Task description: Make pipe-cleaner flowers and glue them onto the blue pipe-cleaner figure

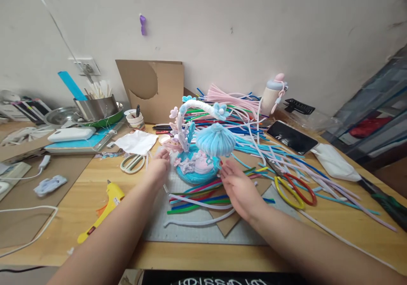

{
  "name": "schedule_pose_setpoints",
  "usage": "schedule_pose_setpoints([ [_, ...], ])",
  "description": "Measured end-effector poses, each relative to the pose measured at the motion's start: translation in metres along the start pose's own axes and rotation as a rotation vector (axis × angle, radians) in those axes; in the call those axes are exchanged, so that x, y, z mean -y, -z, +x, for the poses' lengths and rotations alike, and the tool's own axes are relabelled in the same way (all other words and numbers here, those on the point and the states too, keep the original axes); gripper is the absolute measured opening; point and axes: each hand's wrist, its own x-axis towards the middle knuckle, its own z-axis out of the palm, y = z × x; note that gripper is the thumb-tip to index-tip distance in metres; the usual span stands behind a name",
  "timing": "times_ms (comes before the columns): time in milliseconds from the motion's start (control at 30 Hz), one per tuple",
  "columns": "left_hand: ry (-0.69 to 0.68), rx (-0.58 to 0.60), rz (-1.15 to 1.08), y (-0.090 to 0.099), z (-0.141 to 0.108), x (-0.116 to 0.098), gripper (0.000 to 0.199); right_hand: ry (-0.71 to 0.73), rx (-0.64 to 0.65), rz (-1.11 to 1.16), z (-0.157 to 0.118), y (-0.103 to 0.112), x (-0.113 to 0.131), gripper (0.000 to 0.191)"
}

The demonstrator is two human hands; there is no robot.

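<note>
A craft piece stands on the grey cutting mat (197, 235). It has a round blue base (196, 178), a curved white stem with flowers (199, 103), and a hanging light-blue shade (216, 140). Just left of the base is my left hand (160, 164), its fingers curved and blurred; whether they touch anything is unclear. My right hand (237, 185) is at the right side of the base, below the shade, palm turned inward, fingers extended and holding nothing. Loose pipe cleaners (200, 206) lie between my forearms, in front of the base.
A yellow glue gun (110, 204) and white-handled scissors (133, 164) lie left. Red-and-yellow scissors (295, 190), a phone (292, 137) and a white packet (337, 162) are right. Pipe cleaners (235, 100), a bottle (273, 94) and cardboard (170, 90) are behind.
</note>
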Motion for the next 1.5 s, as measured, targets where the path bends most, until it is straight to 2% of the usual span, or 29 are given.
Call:
schedule_pose_setpoints([
  [100,-0.030,-0.067,0.085,0.007,-0.010,0.008,0.058,0.017,-0.030,-0.025,0.024,0.012,0.003,0.082],
  [233,-0.157,-0.083,0.268,0.011,-0.028,0.015,0.058,0.040,0.020,-0.046,0.042,0.015,0.006,0.076],
  [433,-0.346,-0.010,0.525,0.012,-0.042,0.018,0.058,0.112,0.087,-0.083,0.044,0.013,-0.006,0.074],
  [600,-0.387,0.031,0.611,0.013,-0.041,0.020,0.060,0.149,0.138,-0.115,0.042,0.016,-0.009,0.065],
  [733,-0.391,0.038,0.627,0.012,-0.041,0.021,0.064,0.133,0.148,-0.111,0.042,0.018,-0.009,0.068],
  [967,-0.345,0.030,0.543,0.012,-0.042,0.022,0.064,0.111,0.144,-0.106,0.045,0.018,-0.013,0.078],
  [1100,-0.263,-0.057,0.405,0.011,-0.038,0.028,0.065,0.134,0.144,-0.127,0.046,0.017,-0.010,0.078],
  [1200,-0.170,-0.118,0.263,0.007,-0.035,0.037,0.072,0.159,0.166,-0.151,0.051,0.013,-0.004,0.073],
  [1333,-0.065,-0.095,0.085,0.000,-0.032,0.042,0.077,0.166,0.237,-0.175,0.055,0.010,0.005,0.063],
  [1500,-0.020,-0.074,-0.046,-0.004,-0.026,0.035,0.079,0.141,0.280,-0.188,0.036,0.006,0.017,0.081],
])
